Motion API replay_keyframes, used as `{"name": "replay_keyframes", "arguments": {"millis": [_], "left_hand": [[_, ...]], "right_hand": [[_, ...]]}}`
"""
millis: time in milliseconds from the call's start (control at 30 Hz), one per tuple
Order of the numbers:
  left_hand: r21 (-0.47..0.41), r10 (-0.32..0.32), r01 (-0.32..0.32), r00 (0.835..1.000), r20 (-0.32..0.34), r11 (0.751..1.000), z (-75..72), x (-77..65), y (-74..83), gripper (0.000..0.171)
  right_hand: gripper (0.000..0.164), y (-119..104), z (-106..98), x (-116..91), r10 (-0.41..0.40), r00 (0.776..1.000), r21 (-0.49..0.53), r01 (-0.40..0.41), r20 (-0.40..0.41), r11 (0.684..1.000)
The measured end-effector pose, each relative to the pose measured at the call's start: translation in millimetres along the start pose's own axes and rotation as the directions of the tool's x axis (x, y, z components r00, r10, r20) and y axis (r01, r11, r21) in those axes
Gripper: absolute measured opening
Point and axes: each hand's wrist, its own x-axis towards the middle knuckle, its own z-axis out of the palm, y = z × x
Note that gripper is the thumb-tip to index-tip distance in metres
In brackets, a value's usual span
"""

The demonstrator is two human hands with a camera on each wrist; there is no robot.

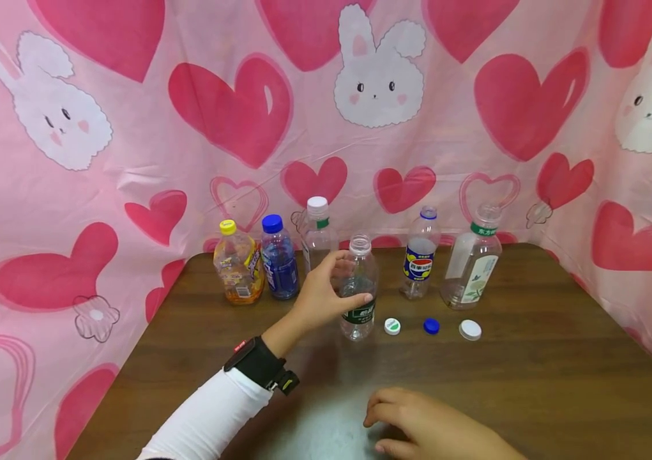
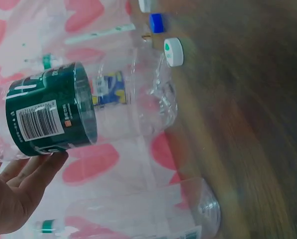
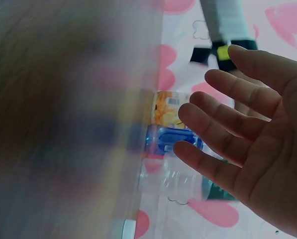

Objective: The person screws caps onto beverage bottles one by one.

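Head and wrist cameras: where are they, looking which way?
Head: worn on the head, facing forward and down at wooden table; left grip, right grip, sleeve show.
Left wrist: worn there, facing green-labelled bottle; left grip shows.
Right wrist: worn there, facing blue bottle; right grip, sleeve show.
First two share the green-labelled bottle.

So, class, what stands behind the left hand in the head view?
A clear bottle with a white cap. Its neck and upper body show; its lower part and base cannot be seen there, covered by the left hand.
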Motion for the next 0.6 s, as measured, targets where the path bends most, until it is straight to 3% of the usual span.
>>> {"name": "replay_keyframes", "arguments": {"millis": [167,267,400,600], "left_hand": [[-0.031,0.032,-0.031,0.999,0.025,0.999,-15.4,-31.0,12.6,0.074],[-0.062,0.082,-0.079,0.996,0.040,0.995,-21.6,-49.4,18.8,0.074],[-0.097,0.145,-0.139,0.988,0.056,0.985,-24.3,-70.5,28.3,0.073],[-0.152,0.201,-0.184,0.974,0.104,0.971,-18.3,-92.7,43.8,0.074]], "right_hand": [[0.017,10.5,-0.3,-6.5,-0.075,0.993,-0.047,0.071,-0.096,0.996],[0.018,22.1,-5.9,-4.8,-0.071,0.989,-0.039,0.066,-0.131,0.997],[0.018,43.3,-22.7,5.7,0.044,0.988,-0.015,-0.046,-0.151,0.999],[0.020,79.3,-50.5,21.5,0.219,0.953,-0.048,-0.233,-0.208,0.971]]}}
